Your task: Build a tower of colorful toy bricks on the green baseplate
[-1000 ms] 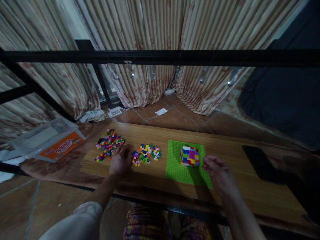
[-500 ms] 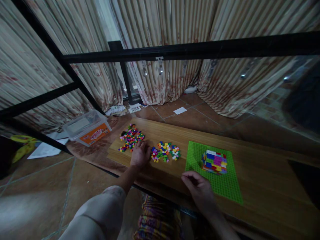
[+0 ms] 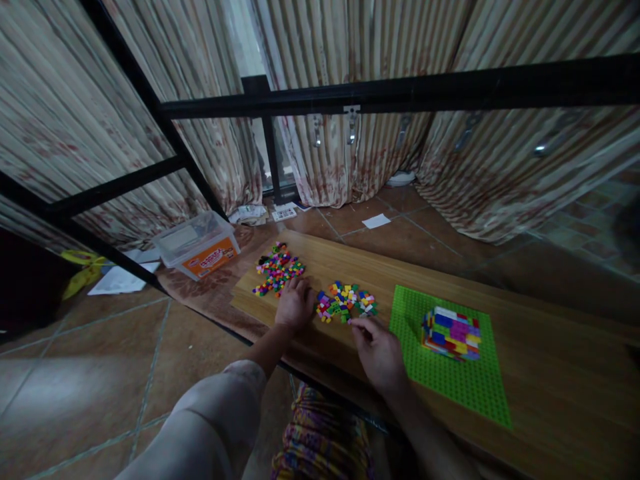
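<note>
My left hand point(image 3: 296, 303) lies flat on the wooden board point(image 3: 525, 380), fingers stretched out, between two heaps of small coloured bricks. The bigger heap point(image 3: 278, 269) is to its left, the smaller heap point(image 3: 346, 302) to its right. My right hand point(image 3: 377, 350) reaches to the near edge of the smaller heap, its fingertips pinched together at the bricks there; what they grip is too small to make out. A multicoloured brick block point(image 3: 452, 333) stands on a green baseplate point(image 3: 450, 380) to the right of my right hand.
A clear plastic box with an orange label point(image 3: 199, 243) sits at the board's left end. Black metal bars point(image 3: 400, 93) cross overhead and slant down on the left. Striped curtains hang behind. Papers lie on the tiled floor point(image 3: 75, 373).
My view has swung left. My right hand has moved from beside the green baseplate across to the smaller brick heap. My left hand has stayed flat between the heaps.
</note>
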The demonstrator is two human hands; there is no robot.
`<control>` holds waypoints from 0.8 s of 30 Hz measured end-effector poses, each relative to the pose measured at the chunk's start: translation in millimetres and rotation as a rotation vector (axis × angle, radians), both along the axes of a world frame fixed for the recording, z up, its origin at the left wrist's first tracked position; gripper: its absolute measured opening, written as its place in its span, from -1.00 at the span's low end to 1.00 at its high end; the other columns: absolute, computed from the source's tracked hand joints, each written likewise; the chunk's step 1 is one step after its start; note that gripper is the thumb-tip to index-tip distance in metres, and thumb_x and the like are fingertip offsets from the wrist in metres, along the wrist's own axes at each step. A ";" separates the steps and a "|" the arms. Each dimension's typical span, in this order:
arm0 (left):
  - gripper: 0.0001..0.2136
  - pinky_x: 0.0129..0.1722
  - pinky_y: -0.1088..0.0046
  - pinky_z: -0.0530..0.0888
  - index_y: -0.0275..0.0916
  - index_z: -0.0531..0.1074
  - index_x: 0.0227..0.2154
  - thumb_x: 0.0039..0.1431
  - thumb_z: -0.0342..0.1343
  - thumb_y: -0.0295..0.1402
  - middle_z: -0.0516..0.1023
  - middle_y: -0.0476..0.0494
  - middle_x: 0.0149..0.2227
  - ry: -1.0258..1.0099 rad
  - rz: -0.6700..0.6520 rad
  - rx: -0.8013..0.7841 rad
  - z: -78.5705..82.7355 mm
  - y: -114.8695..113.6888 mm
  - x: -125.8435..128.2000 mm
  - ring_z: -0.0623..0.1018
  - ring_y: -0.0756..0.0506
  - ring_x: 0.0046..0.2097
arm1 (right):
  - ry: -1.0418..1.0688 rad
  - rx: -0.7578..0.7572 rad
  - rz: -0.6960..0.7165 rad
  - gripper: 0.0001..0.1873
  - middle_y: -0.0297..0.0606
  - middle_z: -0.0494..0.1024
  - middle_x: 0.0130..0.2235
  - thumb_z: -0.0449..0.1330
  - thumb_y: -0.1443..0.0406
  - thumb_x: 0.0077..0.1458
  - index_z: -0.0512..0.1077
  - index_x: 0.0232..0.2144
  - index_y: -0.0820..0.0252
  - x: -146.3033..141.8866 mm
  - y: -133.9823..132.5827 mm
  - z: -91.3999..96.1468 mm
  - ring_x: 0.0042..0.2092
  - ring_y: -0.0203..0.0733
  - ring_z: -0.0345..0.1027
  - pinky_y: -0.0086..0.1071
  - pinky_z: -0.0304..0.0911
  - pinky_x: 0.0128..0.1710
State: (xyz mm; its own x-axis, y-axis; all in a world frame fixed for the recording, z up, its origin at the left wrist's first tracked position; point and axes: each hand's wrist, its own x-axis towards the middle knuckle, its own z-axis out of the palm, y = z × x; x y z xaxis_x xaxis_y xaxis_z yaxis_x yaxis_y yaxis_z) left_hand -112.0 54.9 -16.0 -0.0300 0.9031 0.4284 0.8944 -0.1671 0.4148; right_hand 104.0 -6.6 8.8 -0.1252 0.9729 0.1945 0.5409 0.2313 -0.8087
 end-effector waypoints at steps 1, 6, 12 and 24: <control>-0.85 -0.01 0.18 0.42 -0.21 0.43 -0.22 0.17 0.02 -0.39 0.46 -0.23 -0.11 -0.001 0.001 -0.002 -0.2 0.0 0.0 0.45 -0.19 -0.06 | -0.030 0.011 -0.028 -0.76 -0.23 0.53 -0.24 0.01 0.26 0.17 0.49 -0.29 0.10 2.3 7.0 1.2 -0.24 -0.19 0.41 -0.35 0.27 -0.19; -0.84 0.00 0.21 0.42 -0.22 0.42 -0.19 0.18 0.02 -0.40 0.46 -0.22 -0.08 -0.006 -0.004 -0.018 -0.7 -0.2 -0.1 0.44 -0.18 -0.03 | -0.219 0.075 -0.076 -0.72 -0.19 0.51 -0.19 0.00 0.30 0.17 0.50 -0.22 0.14 5.6 39.7 5.7 -0.17 -0.15 0.38 -0.33 0.23 -0.13; -0.83 -0.01 0.19 0.43 -0.24 0.42 -0.19 0.16 0.04 -0.39 0.45 -0.23 -0.08 -0.003 0.005 -0.019 -1.9 0.1 -0.3 0.44 -0.19 -0.05 | -0.431 0.059 0.041 -0.68 -0.21 0.48 -0.18 0.00 0.35 0.18 0.53 -0.18 0.10 -13.1 67.9 8.4 -0.09 -0.15 0.31 -0.37 0.17 -0.07; -0.83 0.00 0.18 0.43 -0.21 0.42 -0.20 0.15 0.04 -0.41 0.45 -0.22 -0.08 -0.024 0.007 -0.014 -2.5 0.0 0.7 0.44 -0.19 -0.05 | -0.590 -0.014 0.194 -0.72 -0.22 0.50 -0.23 0.10 0.39 0.09 0.55 -0.21 0.08 -16.5 91.2 16.7 -0.13 -0.17 0.35 -0.39 0.14 -0.07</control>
